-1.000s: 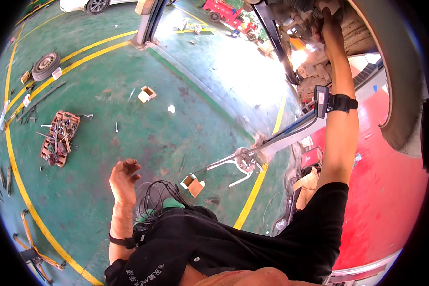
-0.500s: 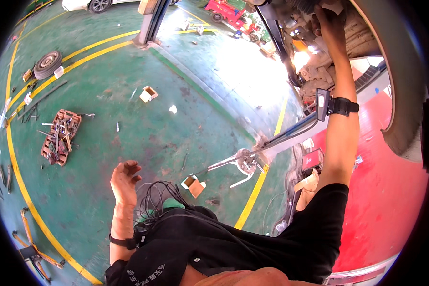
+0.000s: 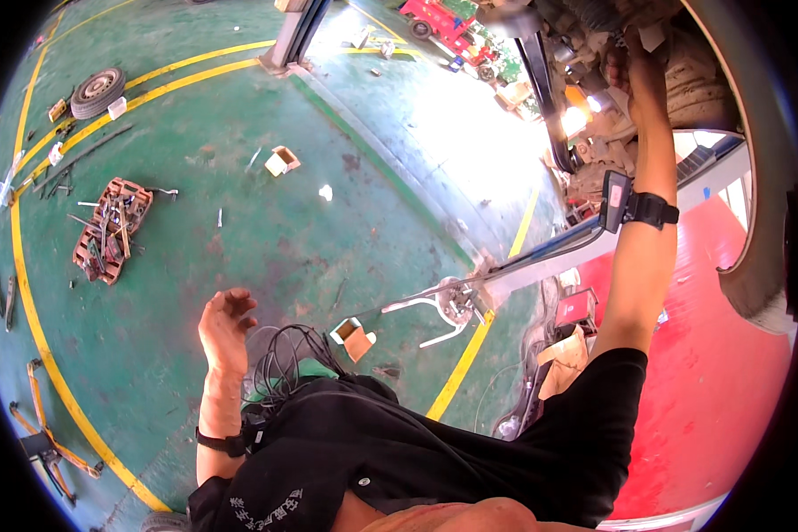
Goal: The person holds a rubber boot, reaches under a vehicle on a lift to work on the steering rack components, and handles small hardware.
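My right arm stretches up into the dirty underside of a raised vehicle (image 3: 705, 93), beside its wheel arch. There my right hand (image 3: 634, 71) is among dark parts close to a ribbed rubber boot (image 3: 591, 12). Its fingers look curled around something, but shadow and the parts hide what it is. A black strap with a small device (image 3: 618, 202) sits on that wrist. My left hand (image 3: 225, 330) hangs in the air at the lower left, fingers loosely bent and apart, with nothing in it. Behind it, dark cables (image 3: 294, 359) lie in loops beside my body.
An orange-brown tool case (image 3: 113, 232) full of hand tools lies on the green floor at left. A loose wheel (image 3: 98, 93), small open boxes (image 3: 282, 160), a metal-legged stand (image 3: 455, 301) and a yellow-legged stand (image 3: 53, 443) are around. A lift post (image 3: 298, 35) rises at the top.
The whole view has shifted a little, so the vehicle's underside sits slightly farther right and lower. My right hand remains up among the parts. My left hand stays loosely bent and holds nothing.
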A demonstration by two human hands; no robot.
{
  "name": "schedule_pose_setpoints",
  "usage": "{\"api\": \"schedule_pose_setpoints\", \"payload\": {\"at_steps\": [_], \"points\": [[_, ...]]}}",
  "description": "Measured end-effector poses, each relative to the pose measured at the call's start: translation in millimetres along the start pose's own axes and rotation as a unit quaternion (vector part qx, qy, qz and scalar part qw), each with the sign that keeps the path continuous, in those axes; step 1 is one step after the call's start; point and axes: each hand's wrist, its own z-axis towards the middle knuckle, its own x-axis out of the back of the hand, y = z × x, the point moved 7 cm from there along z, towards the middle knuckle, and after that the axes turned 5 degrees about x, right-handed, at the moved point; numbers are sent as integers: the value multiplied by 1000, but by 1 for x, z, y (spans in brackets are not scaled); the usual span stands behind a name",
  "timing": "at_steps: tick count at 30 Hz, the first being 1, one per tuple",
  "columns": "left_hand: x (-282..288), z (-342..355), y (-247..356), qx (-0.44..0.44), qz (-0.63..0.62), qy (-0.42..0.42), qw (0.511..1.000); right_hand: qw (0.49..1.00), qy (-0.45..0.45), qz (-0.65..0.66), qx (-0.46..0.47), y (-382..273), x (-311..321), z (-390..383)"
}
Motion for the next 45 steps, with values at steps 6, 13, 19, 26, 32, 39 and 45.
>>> {"api": "schedule_pose_setpoints", "payload": {"at_steps": [6,13,19,26,32,39,45], "points": [[-5,-1,-1,3,-8,4,1000,996,56,-54,40,-18,3,-17],[-7,0,-1,4,8,2,1000,994,50,-99,-17,-1,14,-14],[-6,3,-3,9,17,8,1000,994,-4,-108,28,9,19,-26],[-10,10,-8,21,25,0,999,970,-86,-211,91,1,10,-14],[-7,11,-11,29,15,-9,999,913,90,-282,280,-34,10,-26],[-7,5,-7,22,12,2,1000,936,107,-241,233,-24,23,-21],[-5,6,-9,20,10,3,1000,939,89,-267,197,-26,28,-23]]}}
